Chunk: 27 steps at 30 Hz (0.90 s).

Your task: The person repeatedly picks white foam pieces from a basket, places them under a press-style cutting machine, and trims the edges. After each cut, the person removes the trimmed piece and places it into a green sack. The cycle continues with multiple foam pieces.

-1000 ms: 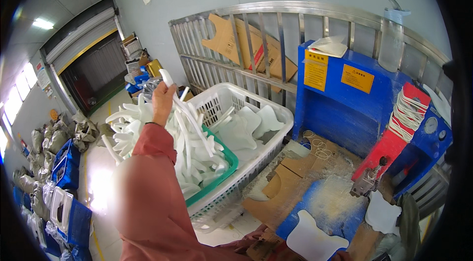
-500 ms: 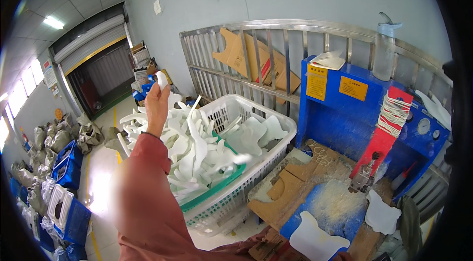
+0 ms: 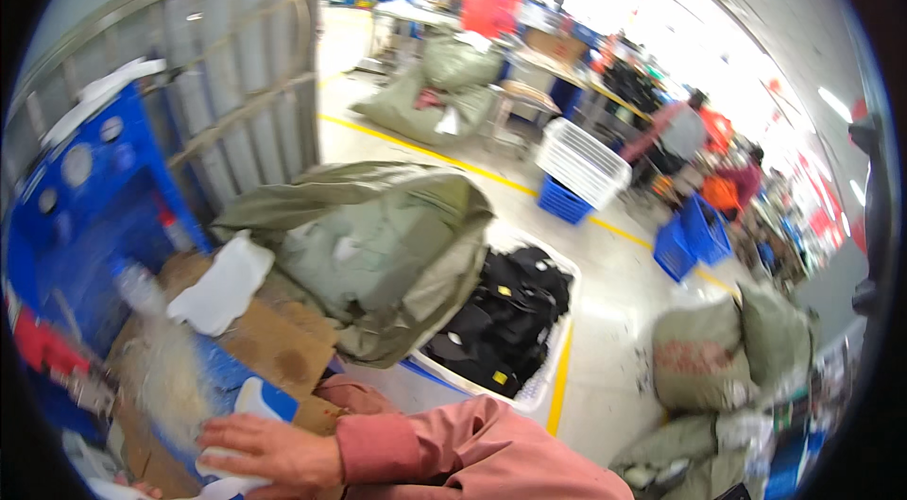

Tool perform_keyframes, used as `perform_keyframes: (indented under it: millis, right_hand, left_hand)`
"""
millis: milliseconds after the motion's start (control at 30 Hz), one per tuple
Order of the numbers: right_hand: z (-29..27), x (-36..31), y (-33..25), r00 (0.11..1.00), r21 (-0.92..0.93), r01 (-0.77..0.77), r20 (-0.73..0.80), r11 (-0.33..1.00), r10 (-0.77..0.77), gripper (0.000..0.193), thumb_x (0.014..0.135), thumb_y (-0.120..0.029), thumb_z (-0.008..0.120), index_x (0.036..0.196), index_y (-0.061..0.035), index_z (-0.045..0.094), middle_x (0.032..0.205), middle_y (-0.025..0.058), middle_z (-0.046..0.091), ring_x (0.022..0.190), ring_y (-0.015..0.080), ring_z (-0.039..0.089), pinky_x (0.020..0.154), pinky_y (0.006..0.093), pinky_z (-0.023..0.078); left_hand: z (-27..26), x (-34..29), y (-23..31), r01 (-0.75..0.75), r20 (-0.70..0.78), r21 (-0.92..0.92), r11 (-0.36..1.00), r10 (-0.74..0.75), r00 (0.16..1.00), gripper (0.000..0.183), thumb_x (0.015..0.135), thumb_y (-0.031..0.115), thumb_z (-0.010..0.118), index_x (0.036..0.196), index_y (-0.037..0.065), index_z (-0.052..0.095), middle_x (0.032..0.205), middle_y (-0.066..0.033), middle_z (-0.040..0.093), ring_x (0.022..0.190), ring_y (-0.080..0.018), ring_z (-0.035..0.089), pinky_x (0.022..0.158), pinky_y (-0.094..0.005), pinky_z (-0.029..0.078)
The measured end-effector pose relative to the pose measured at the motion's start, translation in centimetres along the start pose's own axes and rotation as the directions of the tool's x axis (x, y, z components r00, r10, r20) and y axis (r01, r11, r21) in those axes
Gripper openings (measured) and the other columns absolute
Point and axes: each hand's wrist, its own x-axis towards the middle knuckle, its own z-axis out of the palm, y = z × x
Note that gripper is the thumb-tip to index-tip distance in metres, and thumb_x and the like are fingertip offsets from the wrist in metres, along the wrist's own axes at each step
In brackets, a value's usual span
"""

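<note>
Right hand (image 3: 269, 453), fingers stretched out, lies over one white piece (image 3: 249, 398) on the blue bench, grip can't be told; left hand (image 3: 140, 488) barely shows at the lower edge, state can't be told. Second white piece (image 3: 222, 283) on cardboard (image 3: 283, 349), 1 open sack (image 3: 458, 259) beside it, 1 white basket (image 3: 570, 288) of black goods with 2 yellow labels, too blurred to read.

Glare whitens my upper view near the ceiling tube light (image 3: 835, 105); motion blurs my right hand (image 3: 274, 451); edges bend into black.
</note>
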Motion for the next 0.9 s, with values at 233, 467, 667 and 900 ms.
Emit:
perform_keyframes:
  millis: [233, 467, 667, 900]
  right_hand:
    - [-1.3, -4.9, -0.9, 0.958, 0.024, -0.280, 0.076, 0.960, 0.277, 0.109, 0.066, -0.016, 0.089, 0.157, 0.0040, 0.032, 0.146, 0.0267, 0.048, 0.127, 0.0430, 0.052, 0.110, 0.0514, 0.039]
    - [0.5, -6.4, -0.1, 0.966, -0.129, -0.258, -0.030, 0.957, 0.256, 0.106, 0.065, -0.016, 0.089, 0.154, 0.0047, 0.034, 0.139, 0.0221, 0.052, 0.120, 0.0376, 0.055, 0.103, 0.0471, 0.041]
    - [0.5, -6.4, -0.4, 0.886, -0.013, -0.446, 0.137, 0.895, 0.444, 0.102, 0.066, -0.018, 0.087, 0.151, 0.0052, 0.037, 0.118, 0.0174, 0.056, 0.108, 0.0360, 0.058, 0.094, 0.0462, 0.043]
    - [0.6, -6.8, -0.8, 0.828, 0.136, -0.559, 0.140, 0.818, 0.542, 0.088, 0.071, -0.016, 0.084, 0.145, 0.0023, 0.041, 0.115, 0.0203, 0.056, 0.099, 0.0420, 0.061, 0.083, 0.0499, 0.050]
  left_hand:
    - [14.6, 3.8, -7.8, 0.270, 0.372, -0.427, 0.863, -0.105, 0.922, 0.043, 0.105, 0.030, 0.060, 0.130, -0.005, 0.059, 0.120, -0.0203, 0.068, 0.111, -0.0333, 0.066, 0.094, -0.0510, 0.057]
    - [17.6, 3.4, -8.3, 0.465, 0.497, -0.463, 0.754, -0.214, 0.841, 0.051, 0.107, 0.043, 0.055, 0.140, 0.005, 0.055, 0.136, -0.0195, 0.060, 0.123, -0.0327, 0.062, 0.102, -0.0517, 0.054]
    - [17.6, 2.2, -8.7, 0.469, 0.483, -0.451, 0.760, -0.235, 0.844, 0.048, 0.107, 0.037, 0.056, 0.142, 0.004, 0.053, 0.137, -0.0189, 0.061, 0.125, -0.0320, 0.061, 0.106, -0.0497, 0.052]
    - [17.6, 0.8, -7.1, 0.417, 0.460, -0.456, 0.787, -0.193, 0.867, 0.043, 0.106, 0.029, 0.059, 0.137, 0.000, 0.055, 0.131, -0.0194, 0.063, 0.119, -0.0323, 0.063, 0.103, -0.0486, 0.053]
